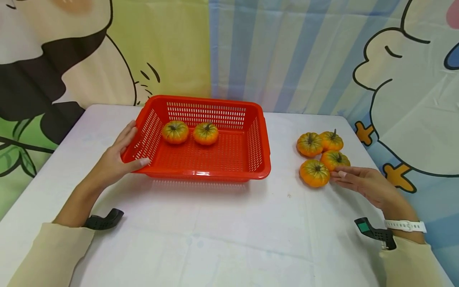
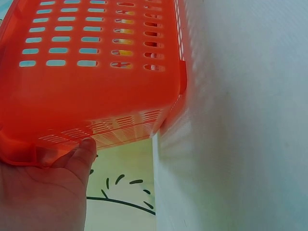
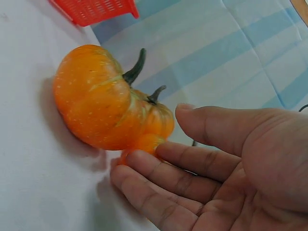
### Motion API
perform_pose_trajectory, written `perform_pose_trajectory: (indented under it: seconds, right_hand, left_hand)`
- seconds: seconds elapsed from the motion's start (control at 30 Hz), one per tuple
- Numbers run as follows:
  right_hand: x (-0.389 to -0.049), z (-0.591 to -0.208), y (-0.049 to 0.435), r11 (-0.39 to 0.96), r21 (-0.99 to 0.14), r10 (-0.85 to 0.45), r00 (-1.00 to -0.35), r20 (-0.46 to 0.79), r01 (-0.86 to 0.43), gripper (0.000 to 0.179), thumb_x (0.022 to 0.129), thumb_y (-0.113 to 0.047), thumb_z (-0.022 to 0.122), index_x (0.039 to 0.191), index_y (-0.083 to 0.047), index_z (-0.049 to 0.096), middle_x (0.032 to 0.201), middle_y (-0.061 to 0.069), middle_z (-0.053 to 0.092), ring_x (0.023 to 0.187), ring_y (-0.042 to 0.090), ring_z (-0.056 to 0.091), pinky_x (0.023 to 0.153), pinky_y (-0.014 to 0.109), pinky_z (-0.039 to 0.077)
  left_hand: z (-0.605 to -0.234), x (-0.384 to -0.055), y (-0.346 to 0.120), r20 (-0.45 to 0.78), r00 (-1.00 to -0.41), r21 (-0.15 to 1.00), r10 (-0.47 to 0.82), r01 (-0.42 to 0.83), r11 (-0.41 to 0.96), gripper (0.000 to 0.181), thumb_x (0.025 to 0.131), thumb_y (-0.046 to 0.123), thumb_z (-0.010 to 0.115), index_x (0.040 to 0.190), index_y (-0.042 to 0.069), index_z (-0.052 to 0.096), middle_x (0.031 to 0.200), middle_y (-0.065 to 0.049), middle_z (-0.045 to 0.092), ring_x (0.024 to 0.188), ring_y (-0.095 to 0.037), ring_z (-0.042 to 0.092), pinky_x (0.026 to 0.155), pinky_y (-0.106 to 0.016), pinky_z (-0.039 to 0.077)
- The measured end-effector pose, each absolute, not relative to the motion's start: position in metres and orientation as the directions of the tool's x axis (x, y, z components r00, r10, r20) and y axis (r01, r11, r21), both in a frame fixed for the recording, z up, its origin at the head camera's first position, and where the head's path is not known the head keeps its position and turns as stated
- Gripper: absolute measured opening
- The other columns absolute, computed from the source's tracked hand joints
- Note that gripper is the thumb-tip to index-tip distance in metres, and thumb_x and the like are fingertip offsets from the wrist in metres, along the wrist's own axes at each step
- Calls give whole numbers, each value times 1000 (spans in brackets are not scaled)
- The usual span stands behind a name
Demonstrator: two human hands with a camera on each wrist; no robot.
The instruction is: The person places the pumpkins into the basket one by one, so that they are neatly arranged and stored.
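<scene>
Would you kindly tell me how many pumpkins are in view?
6: two pumpkins side by side in the red basket, and four pumpkins clustered on the table beside the right hand.

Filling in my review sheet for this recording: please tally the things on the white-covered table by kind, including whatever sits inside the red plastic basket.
Red rectangular perforated plastic basket: 1
Small round ribbed orange-green pumpkins: 6 (2 in the basket, 4 outside it)
Total: 7
</scene>
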State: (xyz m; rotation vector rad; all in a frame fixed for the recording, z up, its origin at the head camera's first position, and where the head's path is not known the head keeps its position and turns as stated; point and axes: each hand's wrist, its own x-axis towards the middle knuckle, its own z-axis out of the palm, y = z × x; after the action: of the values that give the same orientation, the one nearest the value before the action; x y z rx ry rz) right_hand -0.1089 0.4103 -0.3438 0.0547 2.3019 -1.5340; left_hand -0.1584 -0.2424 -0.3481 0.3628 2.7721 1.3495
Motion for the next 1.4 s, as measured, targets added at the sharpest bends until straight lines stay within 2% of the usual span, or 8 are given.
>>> perform_pose_trajectory:
  seconds: [0.1, 0.23, 0.4, 0.5, 0.6, 0.83, 1.17, 1.4]
  right_hand:
    - [-110, -348, 409, 390, -886, -163, -928, -335, 251, 63, 101, -24, 54, 142, 18, 30, 113, -9, 68, 104, 6, 64, 87, 24, 52]
    - [-113, -353, 405, 376, -878, -130, -922, -364, 294, 66, 101, -25, 54, 143, 18, 28, 110, -8, 66, 100, 6, 65, 86, 26, 52]
    - [-117, -357, 396, 394, -848, -69, -909, -411, 354, 73, 100, -35, 54, 146, 15, 26, 122, 10, 60, 96, 7, 65, 88, 29, 52]
    - [-119, -359, 390, 420, -831, -48, -906, -421, 364, 76, 100, -39, 53, 147, 13, 26, 137, 27, 46, 96, 6, 65, 89, 29, 51]
    - [-121, -360, 387, 419, -830, -48, -904, -424, 367, 77, 99, -40, 53, 148, 11, 24, 146, 34, 31, 97, 6, 64, 89, 29, 51]
    - [-126, -360, 381, 418, -833, -51, -906, -420, 363, 79, 97, -38, 59, 149, 9, 25, 150, 32, 26, 94, 4, 64, 88, 26, 51]
    - [-134, -357, 362, 514, -803, -63, -921, -384, 300, 75, 98, -38, 58, 147, 12, 30, 145, 31, 36, 97, 12, 63, 89, 28, 51]
    - [-135, -355, 359, 462, -836, -63, -930, -363, 296, 68, 98, -31, 59, 145, 11, 34, 148, 28, 35, 94, 4, 62, 87, 23, 51]
  left_hand:
    - [-348, -159, -241, 70, -971, 782, 227, 195, 592, 97, 85, 26, 74, 157, 20, 10, 160, 20, 2, 147, -18, 9, 97, -48, 39]
    - [-347, -159, -241, 74, -971, 779, 228, 199, 594, 97, 85, 26, 74, 157, 20, 10, 160, 20, 2, 147, -18, 9, 96, -46, 39]
    - [-347, -160, -241, 73, -971, 778, 227, 197, 596, 97, 85, 26, 74, 157, 20, 10, 159, 21, 2, 146, -17, 10, 97, -45, 39]
    - [-348, -160, -241, 73, -972, 780, 225, 197, 595, 97, 85, 27, 74, 157, 19, 10, 160, 20, 2, 147, -19, 10, 97, -49, 39]
    - [-349, -159, -241, 74, -972, 780, 223, 196, 594, 97, 85, 26, 74, 157, 19, 10, 160, 20, 2, 147, -20, 10, 96, -50, 39]
    - [-348, -159, -240, 81, -971, 776, 225, 203, 597, 96, 85, 27, 74, 157, 19, 11, 160, 20, 3, 146, -19, 11, 95, -43, 40]
    - [-348, -157, -241, 87, -971, 776, 222, 206, 596, 95, 85, 27, 74, 157, 19, 12, 160, 19, 4, 146, -18, 12, 94, -21, 38]
    - [-348, -159, -242, 85, -971, 785, 222, 203, 585, 95, 85, 25, 74, 157, 21, 12, 160, 19, 4, 146, -20, 13, 90, -17, 39]
